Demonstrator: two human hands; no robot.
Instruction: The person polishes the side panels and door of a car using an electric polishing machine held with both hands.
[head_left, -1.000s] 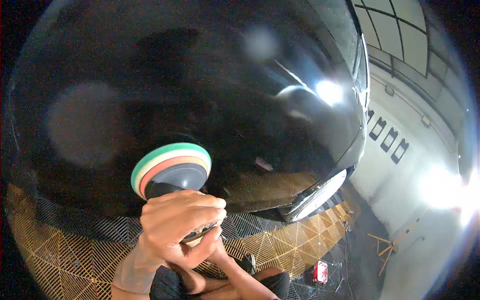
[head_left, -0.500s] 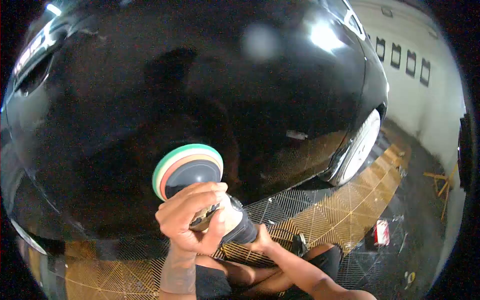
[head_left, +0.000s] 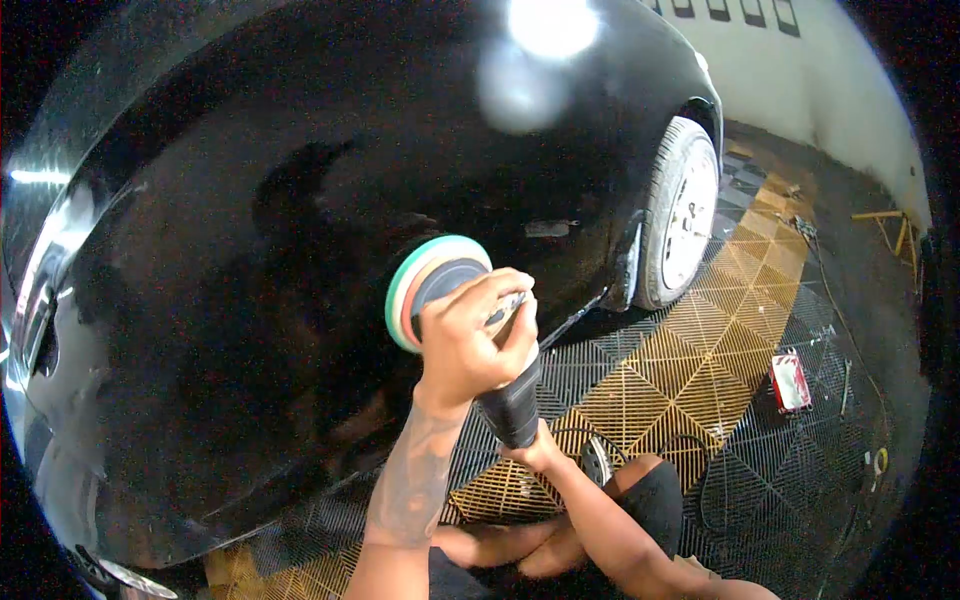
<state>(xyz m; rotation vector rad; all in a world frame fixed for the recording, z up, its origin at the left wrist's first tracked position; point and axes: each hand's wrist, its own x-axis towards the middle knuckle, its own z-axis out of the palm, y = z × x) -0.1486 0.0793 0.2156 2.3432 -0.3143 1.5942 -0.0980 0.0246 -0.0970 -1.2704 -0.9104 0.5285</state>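
In the head view my left hand [head_left: 468, 338] is wrapped round the front of a car polisher [head_left: 512, 408], just behind its pad. My right hand [head_left: 532, 456] closes on the rear end of the black handle. The round foam pad [head_left: 402, 290], green at its face with pale and orange layers behind, is turned towards the lower side of a glossy black car [head_left: 250, 350]. It looks laid against the panel, though the contact face is hidden. Part of the tool's head is covered by my left fingers.
A car wheel [head_left: 684, 215] with a whitish tyre stands to the right. Yellow and black grid tiles [head_left: 690, 360] cover the floor. On them lie a red and white packet [head_left: 790, 383] and a dark cable [head_left: 705, 485]. A yellow wooden stand [head_left: 895, 225] is by the wall.
The polisher and both hands have moved right and slightly up in the view, along the car's side. My view has shifted too, showing more of the wheel and floor. Both hands keep their grip.
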